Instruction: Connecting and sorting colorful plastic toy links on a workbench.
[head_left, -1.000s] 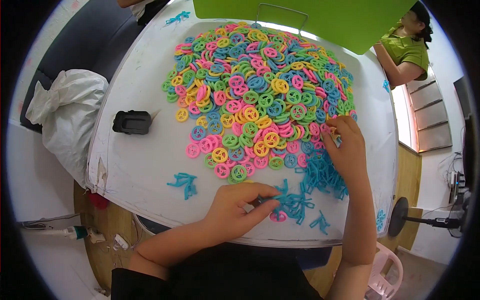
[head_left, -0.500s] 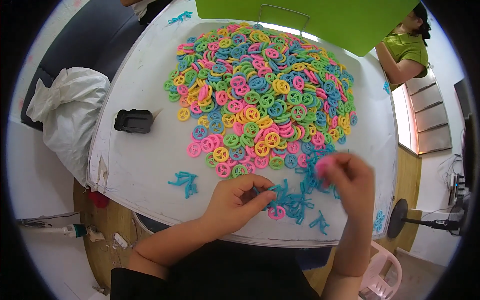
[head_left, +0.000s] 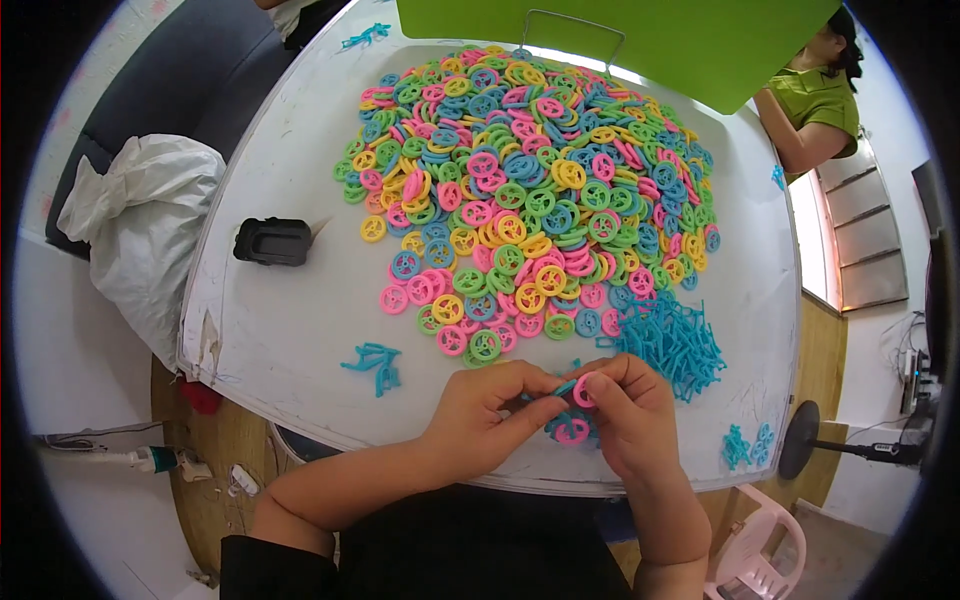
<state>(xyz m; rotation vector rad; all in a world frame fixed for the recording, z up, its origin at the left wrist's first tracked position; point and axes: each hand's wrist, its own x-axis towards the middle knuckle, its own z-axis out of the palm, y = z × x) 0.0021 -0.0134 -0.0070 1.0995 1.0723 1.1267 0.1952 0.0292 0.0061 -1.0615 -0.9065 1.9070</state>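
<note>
At the table's near edge my two hands meet. Between the thumb and fingers of my left hand [head_left: 478, 415] is a small teal plastic piece [head_left: 565, 387], mostly covered by the fingers. My right hand [head_left: 642, 418] pinches a pink toy wheel [head_left: 584, 391] against or right beside the teal piece; I cannot tell whether they are joined. Just below the fingers lies another pink wheel [head_left: 572, 432] among partly hidden teal parts. A heap of forked teal plastic parts [head_left: 676, 345] rests beyond my right hand.
A broad heap of pink, yellow, green and blue wheels [head_left: 540, 205] covers the white table's [head_left: 300, 335] middle. Left stand a black tray [head_left: 273, 242] and a few teal parts [head_left: 374, 366]. A green board [head_left: 620, 40] rises behind; another person [head_left: 815, 110] is at far right.
My right hand has moved left and nearer, bringing the pink wheel to the teal piece in my left hand. The view has shifted slightly.
</note>
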